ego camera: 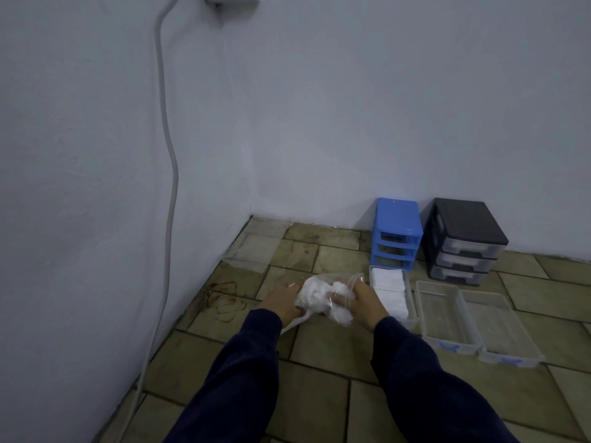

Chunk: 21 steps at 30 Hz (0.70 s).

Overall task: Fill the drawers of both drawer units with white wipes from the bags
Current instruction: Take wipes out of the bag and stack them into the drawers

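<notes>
head view: a person kneels or sits on a tiled floor [319, 356] near the corner of a pale wall. both hands hold a clear plastic bag [326, 295] stuffed with white wipes [315, 294]. the left hand [283, 302] grips the bag's left side with curled fingers; the right hand [364, 302] grips its right side, near what looks like the opening. the bag hangs just above the floor, between the hands.

just beside the right hand lies a clear drawer [391, 294] packed with white wipes, and further right two empty clear drawers [467, 318] lie side by side. against the wall stand a blue drawer unit [396, 235], its slots empty, and a black drawer unit [463, 241] with its drawers in.

the wipes seem light, soft and easily crumpled; the bag is thin, slick film, so a pinch at its mouth likely works best. the drawers are stiff, smooth plastic trays.
</notes>
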Motion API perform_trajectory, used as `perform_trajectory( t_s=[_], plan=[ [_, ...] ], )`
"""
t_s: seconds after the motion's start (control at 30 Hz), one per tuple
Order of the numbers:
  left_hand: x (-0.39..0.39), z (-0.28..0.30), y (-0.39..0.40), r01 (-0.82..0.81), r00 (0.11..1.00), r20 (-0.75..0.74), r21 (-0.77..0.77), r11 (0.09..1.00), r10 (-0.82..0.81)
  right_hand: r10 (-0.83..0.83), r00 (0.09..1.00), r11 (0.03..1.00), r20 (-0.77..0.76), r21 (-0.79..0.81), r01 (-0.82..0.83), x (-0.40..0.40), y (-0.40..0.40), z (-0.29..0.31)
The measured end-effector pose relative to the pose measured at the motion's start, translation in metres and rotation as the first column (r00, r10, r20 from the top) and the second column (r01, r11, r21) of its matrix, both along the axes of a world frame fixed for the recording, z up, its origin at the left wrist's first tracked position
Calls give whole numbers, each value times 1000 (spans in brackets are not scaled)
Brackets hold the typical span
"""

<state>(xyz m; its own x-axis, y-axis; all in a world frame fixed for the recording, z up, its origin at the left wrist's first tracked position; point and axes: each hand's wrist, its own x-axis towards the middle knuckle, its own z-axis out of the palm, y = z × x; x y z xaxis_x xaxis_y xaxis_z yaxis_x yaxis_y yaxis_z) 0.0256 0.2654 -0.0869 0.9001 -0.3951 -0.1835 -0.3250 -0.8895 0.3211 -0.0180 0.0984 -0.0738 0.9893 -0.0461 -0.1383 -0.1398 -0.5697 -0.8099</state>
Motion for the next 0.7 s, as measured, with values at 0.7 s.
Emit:
perform_trajectory(
  t_s=[0.7],
  plan=[
    [-3, -8, -19, -118, 992, -34, 115, 986, 122, -148, 989, 977, -3, 156, 147, -4, -25, -1]
  ],
)
